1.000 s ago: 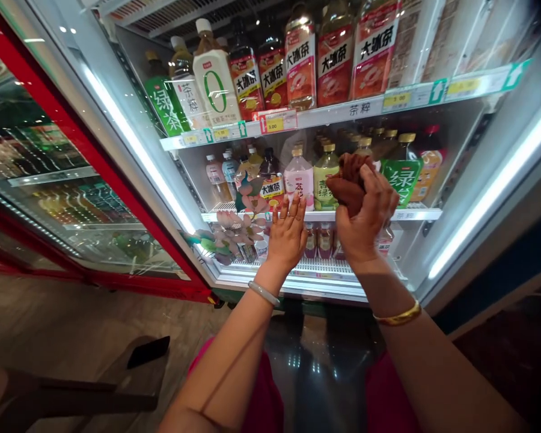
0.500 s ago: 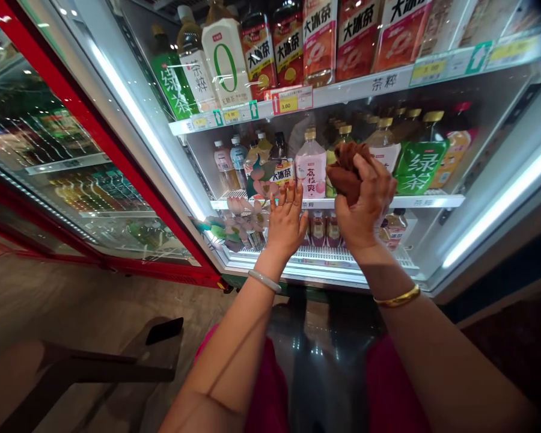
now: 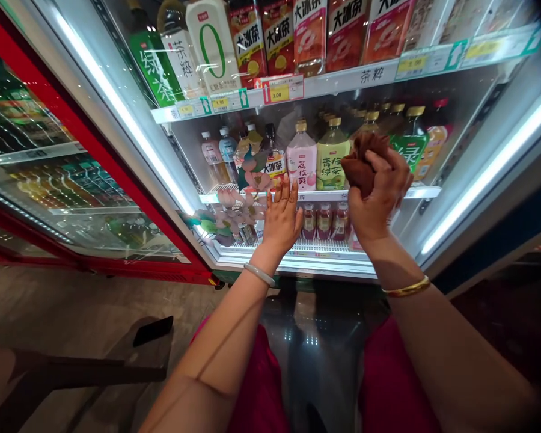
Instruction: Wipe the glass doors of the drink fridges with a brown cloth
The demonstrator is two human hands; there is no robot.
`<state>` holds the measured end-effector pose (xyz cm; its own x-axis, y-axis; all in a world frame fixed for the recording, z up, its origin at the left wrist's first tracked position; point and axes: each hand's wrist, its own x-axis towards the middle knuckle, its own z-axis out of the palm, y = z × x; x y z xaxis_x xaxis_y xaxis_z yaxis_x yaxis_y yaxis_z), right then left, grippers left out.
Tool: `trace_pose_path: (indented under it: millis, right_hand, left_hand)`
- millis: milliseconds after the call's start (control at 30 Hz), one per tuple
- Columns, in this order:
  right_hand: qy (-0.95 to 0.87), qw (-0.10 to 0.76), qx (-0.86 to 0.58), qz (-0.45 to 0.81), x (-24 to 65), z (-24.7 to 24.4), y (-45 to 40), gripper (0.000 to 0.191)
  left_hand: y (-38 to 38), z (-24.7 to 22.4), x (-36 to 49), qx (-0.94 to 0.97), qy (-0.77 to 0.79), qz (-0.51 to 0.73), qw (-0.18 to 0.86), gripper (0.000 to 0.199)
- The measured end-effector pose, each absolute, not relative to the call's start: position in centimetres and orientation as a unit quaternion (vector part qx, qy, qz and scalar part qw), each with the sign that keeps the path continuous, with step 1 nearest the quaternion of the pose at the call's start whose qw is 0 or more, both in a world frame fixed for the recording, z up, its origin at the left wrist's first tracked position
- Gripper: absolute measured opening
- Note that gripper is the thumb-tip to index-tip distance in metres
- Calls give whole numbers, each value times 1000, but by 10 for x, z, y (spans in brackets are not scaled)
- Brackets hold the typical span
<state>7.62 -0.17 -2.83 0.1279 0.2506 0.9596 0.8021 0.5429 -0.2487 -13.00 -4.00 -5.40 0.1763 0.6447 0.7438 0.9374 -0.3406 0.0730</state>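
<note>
Left hand (image 3: 282,222): fingers slightly spread, flat at the glass door (image 3: 247,213)
Right hand (image 3: 379,198): clutching bunched brown cloth (image 3: 361,168) before the middle shelf (image 3: 419,193)
Drinks fridge (image 3: 275,269): tea bottles (image 3: 302,162) on two shelves, small bottles (image 3: 324,222) below

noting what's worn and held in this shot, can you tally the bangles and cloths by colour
Brown cloth, in the right hand: 1
Pale bangle, above the left hand: 1
Gold bangle, on the other arm: 1
Total: 3
</note>
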Motion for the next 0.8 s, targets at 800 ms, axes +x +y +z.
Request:
trace_pose_path:
  millis: [800]
  right_hand:
    - [-681, 567, -411, -214, 109, -31, -5, 50]
  left_hand:
    - [-10, -48, -63, -727, -510, -405, 218, 68]
